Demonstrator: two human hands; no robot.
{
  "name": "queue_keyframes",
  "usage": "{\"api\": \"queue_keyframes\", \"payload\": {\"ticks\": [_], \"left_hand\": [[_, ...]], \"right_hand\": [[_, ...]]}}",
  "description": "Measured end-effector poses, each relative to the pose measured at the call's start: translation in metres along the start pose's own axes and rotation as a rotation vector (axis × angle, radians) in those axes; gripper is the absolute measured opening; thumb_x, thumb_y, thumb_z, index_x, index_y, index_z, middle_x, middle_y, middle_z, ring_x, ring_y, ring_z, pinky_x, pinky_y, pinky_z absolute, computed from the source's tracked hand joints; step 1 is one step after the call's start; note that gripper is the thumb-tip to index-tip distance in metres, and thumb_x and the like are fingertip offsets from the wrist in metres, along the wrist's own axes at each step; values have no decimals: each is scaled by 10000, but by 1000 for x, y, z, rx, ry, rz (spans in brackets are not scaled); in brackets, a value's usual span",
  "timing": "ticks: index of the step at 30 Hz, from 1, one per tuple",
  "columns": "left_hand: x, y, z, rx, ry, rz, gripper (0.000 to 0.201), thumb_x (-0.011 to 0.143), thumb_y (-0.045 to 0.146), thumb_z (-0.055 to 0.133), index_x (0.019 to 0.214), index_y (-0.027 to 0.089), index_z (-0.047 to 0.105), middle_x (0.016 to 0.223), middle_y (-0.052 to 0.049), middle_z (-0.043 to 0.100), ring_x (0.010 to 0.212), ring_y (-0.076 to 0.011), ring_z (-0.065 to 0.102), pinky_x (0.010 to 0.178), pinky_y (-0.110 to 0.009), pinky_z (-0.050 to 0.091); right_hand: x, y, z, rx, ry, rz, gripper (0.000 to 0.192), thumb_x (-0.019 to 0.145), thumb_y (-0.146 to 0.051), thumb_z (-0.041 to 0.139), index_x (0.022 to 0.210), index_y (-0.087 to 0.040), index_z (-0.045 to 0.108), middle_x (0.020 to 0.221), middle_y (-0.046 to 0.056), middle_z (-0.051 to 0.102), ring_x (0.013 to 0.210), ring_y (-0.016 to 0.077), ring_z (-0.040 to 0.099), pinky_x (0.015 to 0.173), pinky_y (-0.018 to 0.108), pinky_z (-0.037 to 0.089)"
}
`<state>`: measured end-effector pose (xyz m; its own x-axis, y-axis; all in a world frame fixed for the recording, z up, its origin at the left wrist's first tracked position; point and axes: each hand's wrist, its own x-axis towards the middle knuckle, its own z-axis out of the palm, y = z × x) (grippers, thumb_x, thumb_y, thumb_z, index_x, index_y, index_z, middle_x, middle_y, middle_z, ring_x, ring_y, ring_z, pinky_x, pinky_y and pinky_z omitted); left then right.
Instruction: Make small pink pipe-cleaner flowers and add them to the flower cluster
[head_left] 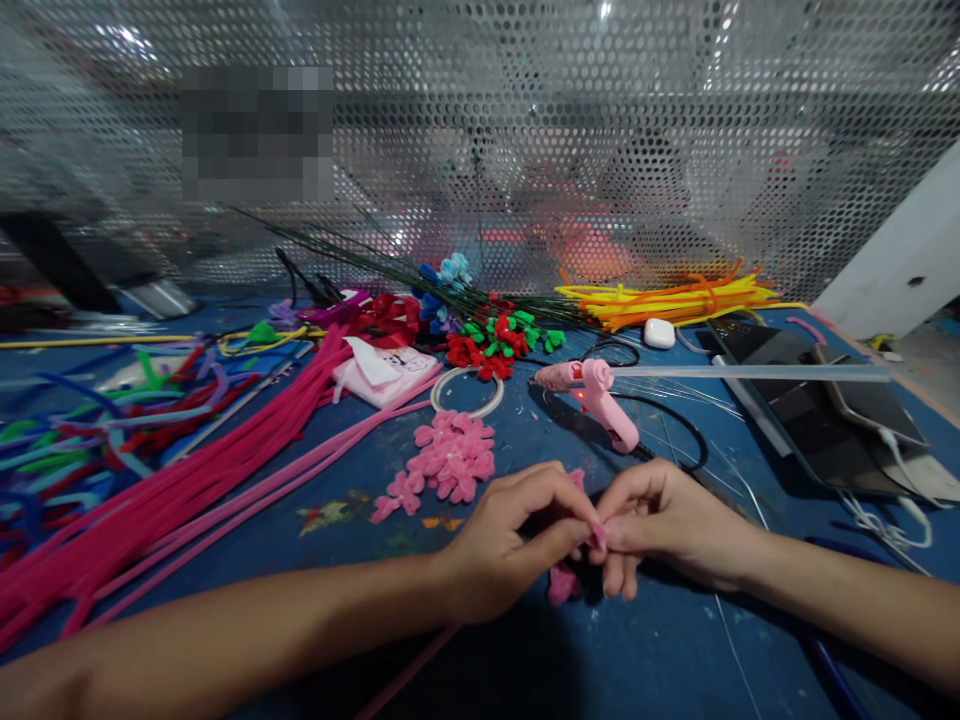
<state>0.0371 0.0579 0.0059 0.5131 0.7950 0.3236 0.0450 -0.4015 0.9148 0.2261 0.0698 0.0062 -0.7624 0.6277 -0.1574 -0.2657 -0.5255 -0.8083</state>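
We take the pink glue gun [592, 397] on the blue table [675, 650] as our landmark. Just in front of it, toward us, our left hand [510, 540] and right hand [664, 520] meet fingertip to fingertip, both pinched shut on a small pink pipe-cleaner piece [564, 582]; bits of it show between the fingers and hang below them, and its exact shape is hidden by the hands.

Left of the glue gun and close to it lies a cluster of finished pink flowers [450, 462], with a white ring [466, 393] just behind them. Further left of the gun, long pink pipe cleaners [187, 500] fan across the table, and beyond those sits a mix of other colours [75, 440]. Behind the gun we see red and green flowers on stems [499, 340], and behind it to the right a bundle of yellow and orange pipe cleaners [667, 297] beside a small white case [659, 333]. A clear glue stick [750, 372] runs out of the gun's back to the right, over a dark tablet [795, 420] with a phone [870, 400] lying on it. A perforated metal screen [525, 130] stands at the far edge.
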Motion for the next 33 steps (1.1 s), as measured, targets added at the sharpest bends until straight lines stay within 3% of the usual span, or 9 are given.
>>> {"api": "queue_keyframes", "payload": {"ticks": [12,21,28,33], "left_hand": [[-1,0,1,-15,26,-21,62,870,179,523,864,169,584,753,8,566,601,-74,590,577,-185,471],[-3,0,2,63,3,68,73,871,158,527,857,169,598,726,6,557,607,-79,576,593,-194,465],[-4,-2,2,7,0,51,92,888,188,503,878,167,592,761,-2,541,604,-82,592,569,-192,481],[-3,-1,2,89,29,92,83,853,144,532,824,167,607,708,-6,566,609,-95,569,577,-205,460]], "right_hand": [[0,1,-2,-19,21,-31,139,755,-216,718,794,-85,694,729,48,710,577,114,688,510,165,561],[-1,0,1,9,-43,3,116,744,-184,722,784,-83,684,685,43,711,558,110,685,502,170,560],[-1,1,-1,0,-27,-9,112,732,-181,730,777,-84,696,698,50,716,565,112,686,507,172,560],[-1,0,1,-3,-18,-3,118,731,-194,734,765,-90,691,654,42,708,545,112,679,498,177,557]]}}
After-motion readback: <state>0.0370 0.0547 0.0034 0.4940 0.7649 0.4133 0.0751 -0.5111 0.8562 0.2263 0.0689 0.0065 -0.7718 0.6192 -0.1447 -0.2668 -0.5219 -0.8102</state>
